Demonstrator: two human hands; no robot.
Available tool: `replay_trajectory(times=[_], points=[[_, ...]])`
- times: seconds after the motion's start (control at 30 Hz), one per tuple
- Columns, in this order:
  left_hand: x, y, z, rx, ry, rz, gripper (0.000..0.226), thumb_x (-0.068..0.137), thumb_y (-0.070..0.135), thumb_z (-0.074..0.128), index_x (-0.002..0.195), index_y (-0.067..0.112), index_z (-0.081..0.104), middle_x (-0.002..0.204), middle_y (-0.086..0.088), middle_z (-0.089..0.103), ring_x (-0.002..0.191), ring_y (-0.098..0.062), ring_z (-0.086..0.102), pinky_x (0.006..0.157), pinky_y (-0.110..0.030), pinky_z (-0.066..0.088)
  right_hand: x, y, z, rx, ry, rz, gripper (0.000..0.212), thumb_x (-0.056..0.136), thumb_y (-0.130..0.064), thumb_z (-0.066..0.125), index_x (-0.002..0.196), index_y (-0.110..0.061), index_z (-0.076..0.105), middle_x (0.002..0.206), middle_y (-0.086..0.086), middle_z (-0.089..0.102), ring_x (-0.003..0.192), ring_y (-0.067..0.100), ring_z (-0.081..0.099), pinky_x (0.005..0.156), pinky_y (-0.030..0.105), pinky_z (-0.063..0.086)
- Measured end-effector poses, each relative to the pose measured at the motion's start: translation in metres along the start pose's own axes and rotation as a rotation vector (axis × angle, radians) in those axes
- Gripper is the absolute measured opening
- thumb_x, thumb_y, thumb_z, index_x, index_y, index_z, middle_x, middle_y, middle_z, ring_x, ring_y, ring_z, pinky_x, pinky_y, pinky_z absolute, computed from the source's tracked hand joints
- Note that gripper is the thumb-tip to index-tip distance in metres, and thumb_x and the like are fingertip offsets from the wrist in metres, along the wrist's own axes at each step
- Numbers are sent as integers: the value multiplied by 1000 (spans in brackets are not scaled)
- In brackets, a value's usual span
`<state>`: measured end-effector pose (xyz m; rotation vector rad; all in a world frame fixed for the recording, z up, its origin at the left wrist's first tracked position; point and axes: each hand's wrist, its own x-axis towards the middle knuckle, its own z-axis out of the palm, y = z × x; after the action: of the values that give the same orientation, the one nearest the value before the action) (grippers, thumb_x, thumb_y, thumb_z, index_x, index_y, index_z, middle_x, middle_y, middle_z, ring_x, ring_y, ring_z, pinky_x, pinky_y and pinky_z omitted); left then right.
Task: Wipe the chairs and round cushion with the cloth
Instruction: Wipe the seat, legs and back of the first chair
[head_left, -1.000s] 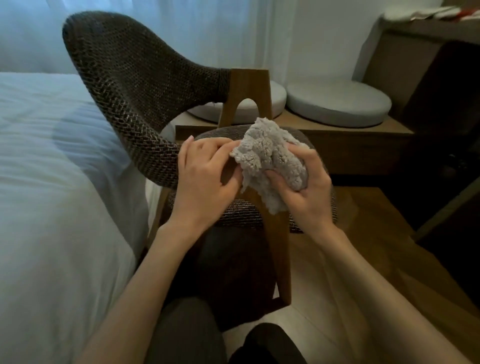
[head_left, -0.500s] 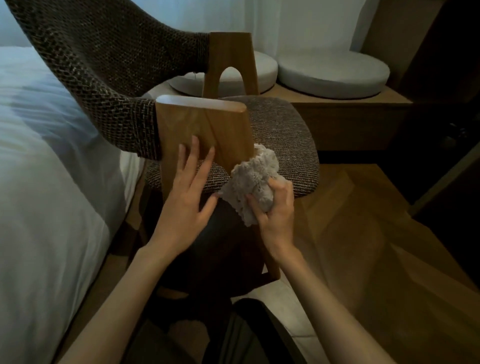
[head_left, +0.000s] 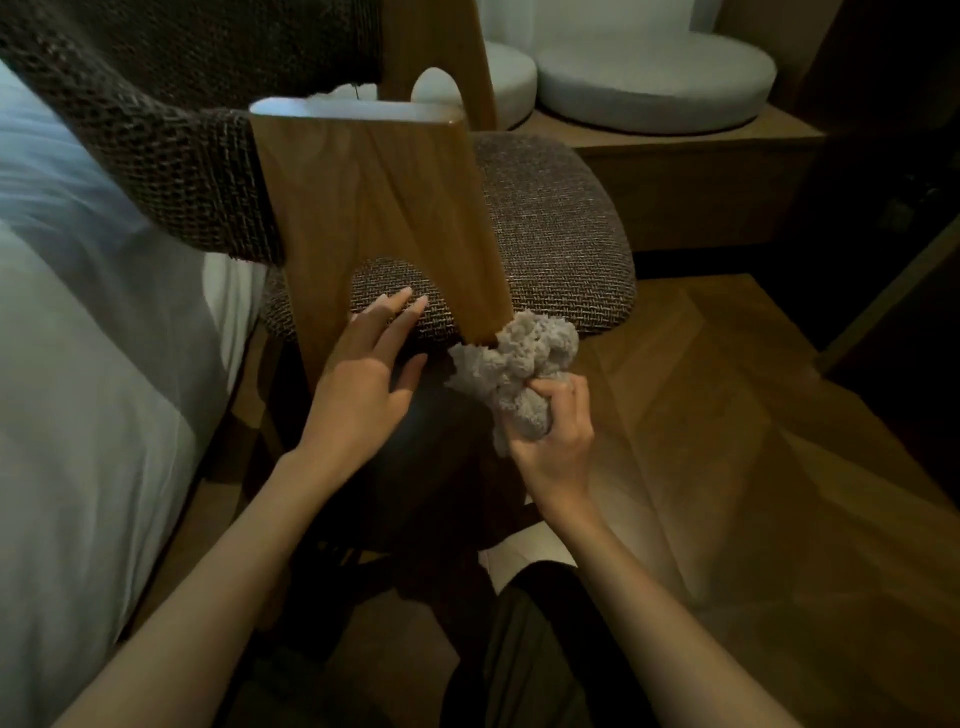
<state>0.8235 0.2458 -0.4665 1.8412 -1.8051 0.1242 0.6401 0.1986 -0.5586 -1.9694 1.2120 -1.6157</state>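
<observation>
**Pressing a fluffy cloth to the chair's wooden support**

Bunched into a nubbly grey wad, the cloth sits in the right hand, whose fingers curl tightly round it. Its upper end touches the lower tip of the chair frame's smooth wooden panel. That panel is flat and arch-cut, its long axis running up and down with a slight tilt. The left hand lies flat with straight fingers across the panel's other branch, fingertips on the coarse woven seat. A pale round cushion rests on a wooden platform beyond, and a white bed lies on the left.
</observation>
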Motion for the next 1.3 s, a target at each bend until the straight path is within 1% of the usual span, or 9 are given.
replay_trajectory(times=[0.17, 0.3, 0.47, 0.73, 0.9, 0.97, 1.03, 1.17, 1.3], points=[[-1, 0, 19, 31, -120, 21, 68, 93, 20, 59, 151, 18, 24, 158, -4, 17, 147, -26, 9, 119, -42, 12, -24, 25, 1, -11, -112, 427, 35, 82, -23, 73, 111, -13, 56, 105, 3, 56, 98, 14, 54, 82, 25, 44], [-3, -6, 28, 129, -168, 51, 83, 89, 20, 62, 153, 19, 9, 160, -6, 5, 147, -29, 0, 119, -49, 9, -10, 16, 4, 10, -84, 345, 46, 81, -25, 75, 120, -10, 57, 112, 5, 58, 104, 19, 56, 88, 31, 47], [-7, -5, 37, 186, -153, 63, 96, 84, 20, 67, 153, 18, 0, 161, -7, -5, 146, -30, -10, 117, -47, 0, 0, 23, 17, 34, -33, 262, 47, 79, -38, 72, 117, -12, 60, 109, 4, 61, 103, 20, 56, 86, 26, 43], [-10, 4, 48, 302, -209, 82, 111, 78, 30, 70, 151, 17, -13, 157, -9, -22, 144, -34, -21, 116, -58, -3, -30, 96, 5, 21, -406, 508, 32, 77, -32, 77, 102, -32, 56, 93, -16, 60, 85, -5, 58, 67, 2, 39], [-10, 8, 50, 320, -222, 68, 117, 77, 32, 72, 149, 18, -19, 156, -10, -25, 143, -35, -22, 115, -59, -3, -36, 118, -2, -172, -646, 517, 32, 85, -25, 72, 111, -9, 65, 130, 9, 54, 123, 22, 48, 99, 28, 37], [-10, 8, 48, 325, -232, 73, 117, 77, 32, 72, 149, 18, -20, 156, -10, -25, 143, -35, -22, 116, -59, -2, -29, 108, -3, -110, -608, 491, 10, 86, -23, 71, 86, -17, 62, 102, 0, 57, 90, 4, 53, 77, 25, 39], [-10, 7, 47, 315, -239, 75, 118, 77, 32, 71, 148, 20, -22, 156, -8, -25, 143, -33, -22, 116, -58, -2, -23, 89, 3, 17, -493, 452, 15, 90, -22, 67, 81, -22, 55, 82, -8, 52, 70, -2, 48, 63, 13, 34], [-10, 8, 47, 298, -241, 58, 120, 77, 31, 70, 145, 25, -28, 156, -4, -28, 143, -30, -24, 116, -55, -2, -25, 66, 22, 92, -341, 376, 18, 90, -25, 66, 87, -26, 47, 85, -10, 49, 77, -1, 46, 64, 11, 36], [-10, 10, 46, 288, -236, 50, 113, 79, 31, 69, 149, 21, -19, 156, -7, -26, 144, -31, -22, 116, -54, 1, -38, 80, 31, -25, -427, 437, 30, 91, -26, 65, 112, -17, 46, 102, -8, 44, 98, 10, 47, 81, 19, 42]])
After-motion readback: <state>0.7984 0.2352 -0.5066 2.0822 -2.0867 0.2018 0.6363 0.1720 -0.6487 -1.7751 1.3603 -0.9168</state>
